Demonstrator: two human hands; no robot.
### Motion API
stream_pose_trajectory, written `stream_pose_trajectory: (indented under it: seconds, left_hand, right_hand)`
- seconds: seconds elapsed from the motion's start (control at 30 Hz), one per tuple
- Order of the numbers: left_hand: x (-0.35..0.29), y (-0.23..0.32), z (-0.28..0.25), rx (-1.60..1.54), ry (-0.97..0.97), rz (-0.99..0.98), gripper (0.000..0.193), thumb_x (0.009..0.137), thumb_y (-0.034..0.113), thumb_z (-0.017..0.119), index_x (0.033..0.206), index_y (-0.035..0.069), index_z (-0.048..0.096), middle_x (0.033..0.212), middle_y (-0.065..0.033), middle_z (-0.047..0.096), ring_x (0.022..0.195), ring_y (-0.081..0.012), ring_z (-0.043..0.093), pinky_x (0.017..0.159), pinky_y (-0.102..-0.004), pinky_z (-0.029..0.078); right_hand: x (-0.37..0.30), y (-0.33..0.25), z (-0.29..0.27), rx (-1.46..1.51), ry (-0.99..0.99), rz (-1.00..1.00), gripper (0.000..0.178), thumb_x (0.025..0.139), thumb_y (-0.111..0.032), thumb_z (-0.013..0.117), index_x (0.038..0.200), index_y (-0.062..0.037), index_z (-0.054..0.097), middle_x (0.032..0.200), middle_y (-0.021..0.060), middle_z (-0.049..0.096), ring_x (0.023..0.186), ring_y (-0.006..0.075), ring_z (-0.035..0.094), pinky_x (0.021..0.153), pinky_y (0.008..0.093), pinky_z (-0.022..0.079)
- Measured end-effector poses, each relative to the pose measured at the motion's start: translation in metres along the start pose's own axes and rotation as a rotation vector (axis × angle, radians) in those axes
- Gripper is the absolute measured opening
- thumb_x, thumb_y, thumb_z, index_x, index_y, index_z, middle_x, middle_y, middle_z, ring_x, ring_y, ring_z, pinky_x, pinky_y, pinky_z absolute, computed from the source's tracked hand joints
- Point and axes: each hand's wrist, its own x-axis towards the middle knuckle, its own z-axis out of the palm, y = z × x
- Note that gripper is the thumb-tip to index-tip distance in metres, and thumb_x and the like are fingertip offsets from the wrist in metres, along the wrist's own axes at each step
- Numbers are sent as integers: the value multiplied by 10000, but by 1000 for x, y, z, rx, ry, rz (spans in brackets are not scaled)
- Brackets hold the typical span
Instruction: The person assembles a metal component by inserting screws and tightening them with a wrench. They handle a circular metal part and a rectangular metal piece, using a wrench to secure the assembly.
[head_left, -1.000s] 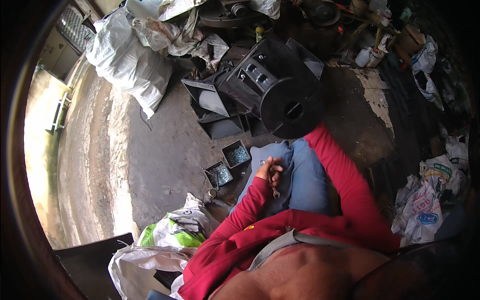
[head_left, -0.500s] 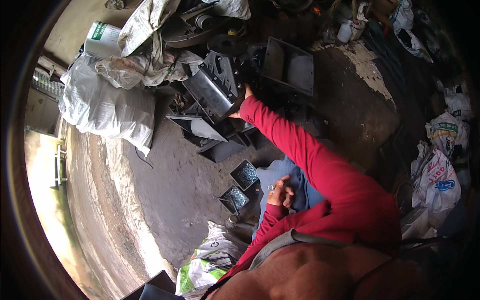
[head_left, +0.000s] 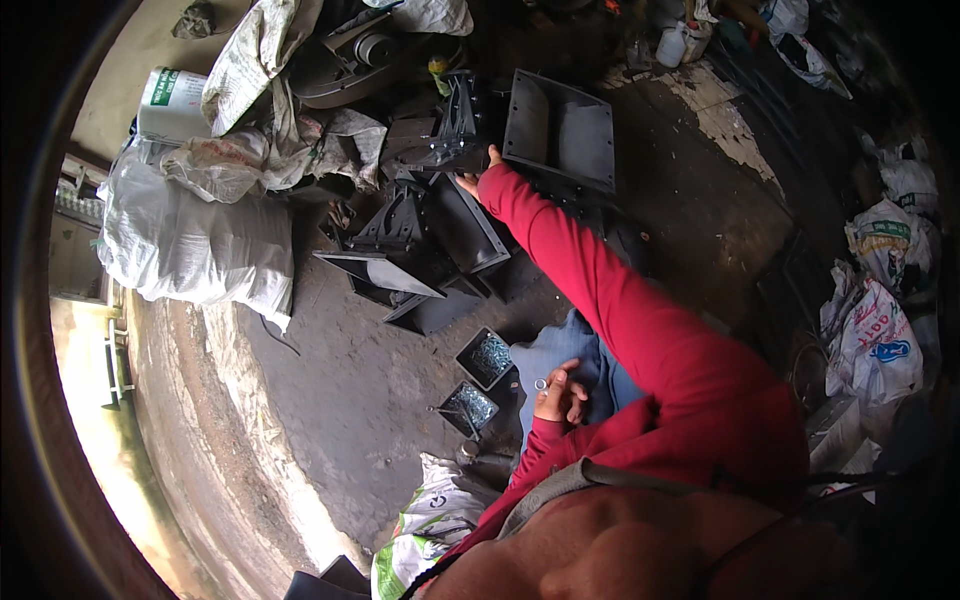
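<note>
My right hand [head_left: 482, 172] reaches far forward at the end of a red sleeve, thumb up and fingers closed at the edge of a dark metal bracket [head_left: 457, 112]. That bracket has a ribbed side plate, with shiny bolts low on it. Close by stands a wide dark angled metal piece [head_left: 585, 135]. More dark brackets [head_left: 400, 220] lie piled nearer to me. Palm up on my jeans rests my left hand [head_left: 562, 392], its fingers loosely curled and apart. A small silver ring [head_left: 541, 385] shows at its edge; whether worn or held, I cannot tell.
Two square dark trays of small screws, one farther [head_left: 490, 360] and one nearer [head_left: 470, 408], sit on the floor left of my knee. White sacks [head_left: 200, 230] fill the left; plastic bags [head_left: 875, 345] lie at the right. A round machine part [head_left: 345, 85] stands at the back.
My right hand has shifted slightly farther forward. A bracket beside it now stands upright farther back, and those below it lie differently. The view has shifted a little; my left hand has stayed on my lap.
</note>
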Motion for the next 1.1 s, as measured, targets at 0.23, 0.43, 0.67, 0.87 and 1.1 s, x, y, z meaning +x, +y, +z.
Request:
stream_pose_trajectory:
  seconds: [0.23, 0.43, 0.67, 0.87, 1.1]
  left_hand:
    - [8, -5, -1, 7, -57, 6, 431, 988, 358, 440, 1260, 24, 463, 712, -73, 621, 354, -102, 373, 338, -252, 305]
    - [-3, 1, 1, -14, -125, 67, 523, 988, 467, 380, 1270, 32, 449, 729, -55, 623, 355, -91, 373, 333, -241, 331]
    - [-1, -5, 21, 156, -35, -5, 529, 972, 447, 440, 1314, 45, 407, 707, -34, 624, 351, -77, 369, 307, -225, 345]
    - [0, -6, 57, 418, 198, -49, 556, 911, 489, 517, 1312, 111, 445, 631, 18, 487, 355, -67, 311, 254, -303, 420]
    - [5, -7, 56, 469, 197, 8, 514, 963, 418, 472, 1307, 36, 453, 691, 13, 551, 338, -46, 287, 289, -201, 246]
  right_hand:
    - [6, -29, -23, -217, 3, 177, 416, 935, -316, 557, 1148, 39, 512, 1277, 196, 526, 1199, 336, 516, 1054, 491, 386]
    - [-126, -77, -116, -1434, -592, 28, 357, 859, -328, 675, 1115, -95, 588, 1033, 57, 659, 938, 229, 648, 834, 411, 510]
    - [-191, -343, -421, -1879, 766, -806, 638, 690, -382, 779, 1230, -151, 532, 1241, 146, 554, 1173, 352, 498, 994, 413, 399]
    - [-283, -424, -553, -1914, 1366, -426, 754, 732, -409, 748, 1370, -230, 386, 1427, 77, 357, 1329, 322, 302, 1045, 477, 318]
    - [-274, -508, -591, -1987, 1349, -112, 687, 754, -425, 726, 1342, -231, 430, 1373, 66, 453, 1284, 283, 400, 1008, 493, 351]
